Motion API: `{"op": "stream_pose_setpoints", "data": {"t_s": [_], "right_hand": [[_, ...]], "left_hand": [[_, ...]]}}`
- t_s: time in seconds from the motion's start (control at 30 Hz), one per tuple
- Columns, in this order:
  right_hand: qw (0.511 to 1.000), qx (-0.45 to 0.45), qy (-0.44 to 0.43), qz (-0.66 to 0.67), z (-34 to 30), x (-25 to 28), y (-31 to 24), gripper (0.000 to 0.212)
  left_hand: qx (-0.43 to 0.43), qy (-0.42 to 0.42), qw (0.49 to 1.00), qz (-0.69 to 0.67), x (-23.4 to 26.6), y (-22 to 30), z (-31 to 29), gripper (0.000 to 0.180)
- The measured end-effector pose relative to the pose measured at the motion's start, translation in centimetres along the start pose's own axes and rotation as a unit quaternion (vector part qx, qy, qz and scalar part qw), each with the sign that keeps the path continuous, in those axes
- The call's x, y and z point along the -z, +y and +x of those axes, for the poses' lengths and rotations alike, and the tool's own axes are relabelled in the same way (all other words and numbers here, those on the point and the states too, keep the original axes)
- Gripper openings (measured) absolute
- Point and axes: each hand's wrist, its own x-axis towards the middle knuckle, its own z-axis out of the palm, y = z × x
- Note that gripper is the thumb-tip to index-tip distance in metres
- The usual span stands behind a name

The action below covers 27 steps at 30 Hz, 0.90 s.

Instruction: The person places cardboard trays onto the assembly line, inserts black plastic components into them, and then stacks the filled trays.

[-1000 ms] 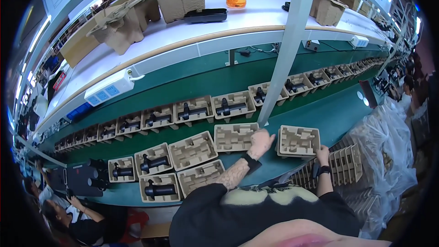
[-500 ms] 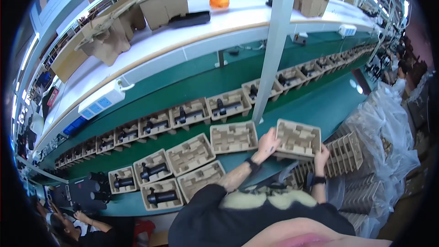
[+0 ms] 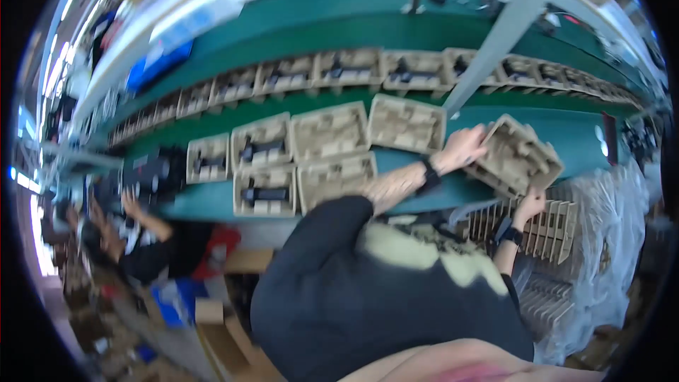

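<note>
A brown moulded-pulp tray point(image 3: 515, 154) is gripped between my two hands, tilted, over the right part of the green bench. My left hand point(image 3: 465, 148) has its fingers closed on the tray's left edge. At the lower right edge, my right hand point(image 3: 530, 205) holds it too. Just left of it lies a bare pulp tray point(image 3: 408, 125), with two more bare trays point(image 3: 329, 132) beyond. Further left, a few trays each hold a black cylindrical part point(image 3: 267, 194). Below my right hand stands a stack of nested trays point(image 3: 559, 230).
A row of trays with black parts point(image 3: 346, 69) runs along the dark green belt behind. A slanted grey post point(image 3: 506, 28) rises near the held tray. Clear plastic wrapping point(image 3: 612, 240) surrounds the stack at right. Another person point(image 3: 152, 240) works at far left beside black equipment point(image 3: 152, 177).
The view has swung downward. The held tray has turned and tilted, its right side now lower, with both hands still on it. The trays on the bench look unchanged.
</note>
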Motion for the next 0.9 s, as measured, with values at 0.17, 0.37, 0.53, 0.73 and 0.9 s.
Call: {"op": "stream_pose_setpoints", "data": {"t_s": [0.17,0.37,0.53,0.73,0.9], "right_hand": [[0.957,-0.078,-0.042,0.278,-2.5,3.0,-8.8,0.033],[0.856,-0.122,-0.485,0.133,-8.3,2.3,-6.7,0.057],[0.831,-0.042,-0.545,0.104,-11.8,-5.5,-3.6,0.046],[0.849,0.018,-0.524,0.060,-11.0,-7.9,-3.0,0.039],[0.856,0.170,-0.480,-0.086,-5.5,-4.5,-6.9,0.041]], "left_hand": [[0.026,0.034,0.996,-0.080,7.2,5.0,-3.4,0.028],[0.205,-0.120,0.969,0.060,13.2,-0.1,-13.4,0.028],[0.347,-0.090,0.913,0.193,11.6,-3.7,-20.1,0.023],[0.270,0.051,0.928,0.254,10.6,-4.1,-20.1,0.031],[0.295,0.032,0.904,0.309,9.4,-3.7,-20.1,0.039]]}}
